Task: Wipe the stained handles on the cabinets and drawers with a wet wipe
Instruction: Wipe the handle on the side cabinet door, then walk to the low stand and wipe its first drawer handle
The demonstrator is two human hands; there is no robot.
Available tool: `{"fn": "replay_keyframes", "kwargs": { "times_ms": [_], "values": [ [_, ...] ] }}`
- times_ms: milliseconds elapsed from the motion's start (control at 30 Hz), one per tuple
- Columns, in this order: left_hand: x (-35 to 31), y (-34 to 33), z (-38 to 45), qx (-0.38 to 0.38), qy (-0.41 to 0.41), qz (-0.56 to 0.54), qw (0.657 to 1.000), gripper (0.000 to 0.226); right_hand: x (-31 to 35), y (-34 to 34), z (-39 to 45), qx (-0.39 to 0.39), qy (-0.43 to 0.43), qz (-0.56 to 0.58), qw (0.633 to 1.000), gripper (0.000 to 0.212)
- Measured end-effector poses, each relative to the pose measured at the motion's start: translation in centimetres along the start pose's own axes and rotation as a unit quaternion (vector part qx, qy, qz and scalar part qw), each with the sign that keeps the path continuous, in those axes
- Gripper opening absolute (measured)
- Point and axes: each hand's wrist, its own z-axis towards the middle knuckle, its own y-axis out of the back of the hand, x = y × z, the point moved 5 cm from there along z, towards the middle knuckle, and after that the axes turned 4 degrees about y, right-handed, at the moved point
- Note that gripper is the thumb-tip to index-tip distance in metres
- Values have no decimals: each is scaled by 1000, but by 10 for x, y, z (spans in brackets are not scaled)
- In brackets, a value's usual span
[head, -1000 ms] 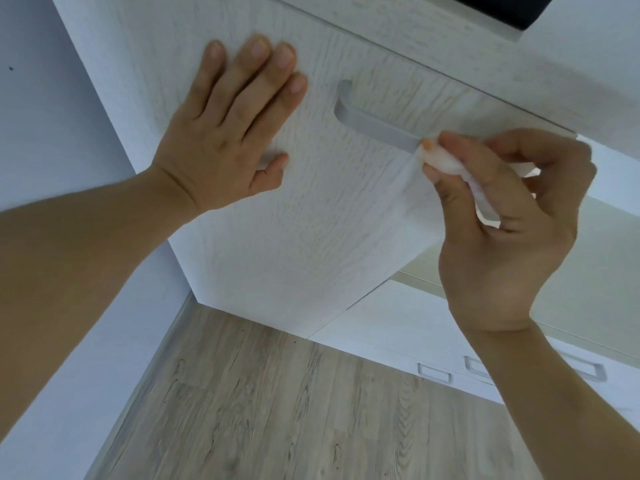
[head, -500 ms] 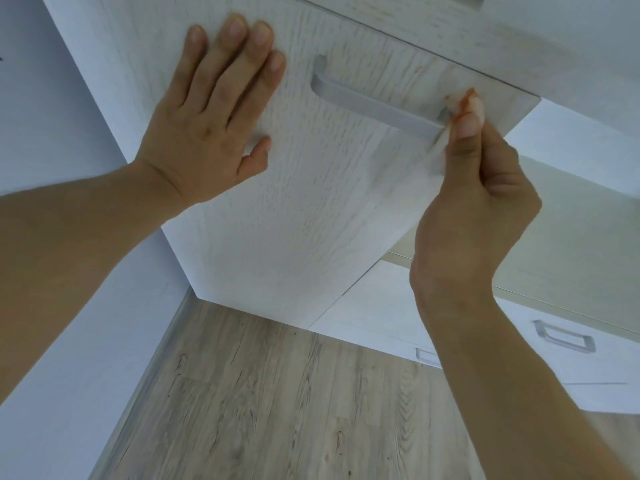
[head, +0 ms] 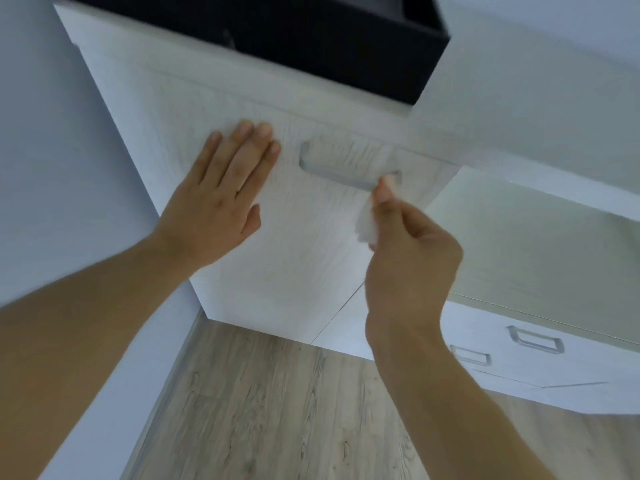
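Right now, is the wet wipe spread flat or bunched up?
Bunched up. The right hand pinches the wet wipe into a crumpled wad against the right end of the handle; no flat sheet shows.

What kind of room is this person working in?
Probably a home kitchen or a fitted storage room: a whitewashed wood-grain cabinet front with a grey metal bar handle, low white drawers with grey handles, and pale wood-plank flooring.

The white wooden cabinet door (head: 294, 265) has a grey handle (head: 346, 176) fixed on it, just right of the flat left hand (head: 221, 202). Below both hands is the wooden floor (head: 277, 410).
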Motion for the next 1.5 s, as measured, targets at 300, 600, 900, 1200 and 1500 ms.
{"fn": "replay_keyframes", "kwargs": {
  "times_ms": [300, 600, 900, 1200, 1500],
  "values": [
    [-2, 76, 12, 257, 91, -12, 962, 66, 96, -26, -4, 162, 209, -210, 941, 17],
    [34, 189, 54, 292, 124, 16, 948, 62, 178, -37, 14, 233, 319, -349, 850, 22],
    [39, 281, 87, 281, 162, 88, 942, 57, 259, -57, 24, 341, 358, -357, 792, 19],
    [5, 381, 24, 328, 331, 213, 859, 56, 316, -86, -59, 541, 430, -212, 690, 19],
    [-79, 600, -115, 327, 513, 321, 726, 51, 386, -46, -306, 702, 480, -57, 523, 19]
  ]
}}
